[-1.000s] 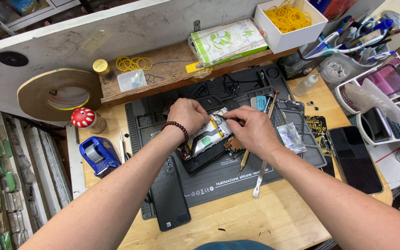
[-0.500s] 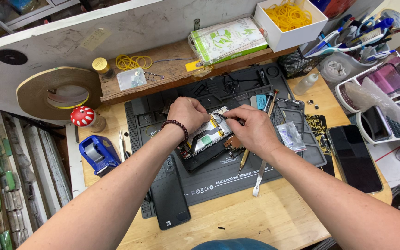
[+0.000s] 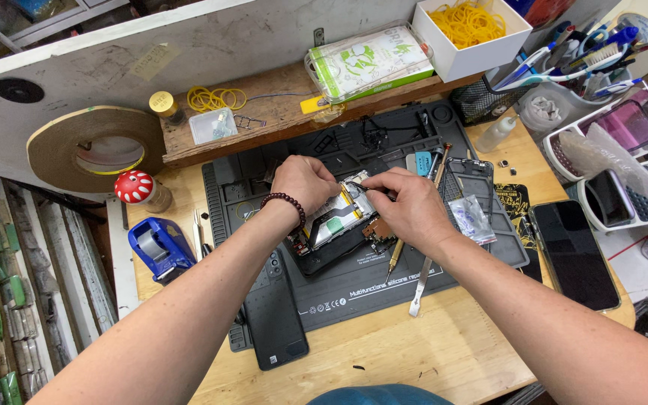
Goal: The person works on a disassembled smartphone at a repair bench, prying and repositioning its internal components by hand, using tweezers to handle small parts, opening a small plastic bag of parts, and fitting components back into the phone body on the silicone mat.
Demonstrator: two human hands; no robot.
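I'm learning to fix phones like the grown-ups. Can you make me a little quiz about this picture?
1. True or false: both hands are working on the opened phone in the middle of the dark mat.
2. Which wrist wears the bead bracelet? A) left B) right C) neither
3. What fills the white box on the shelf at the back?

Key:
1. True. The left hand and the right hand both rest on it, fingers meeting at its top edge.
2. A.
3. Yellow rubber bands.
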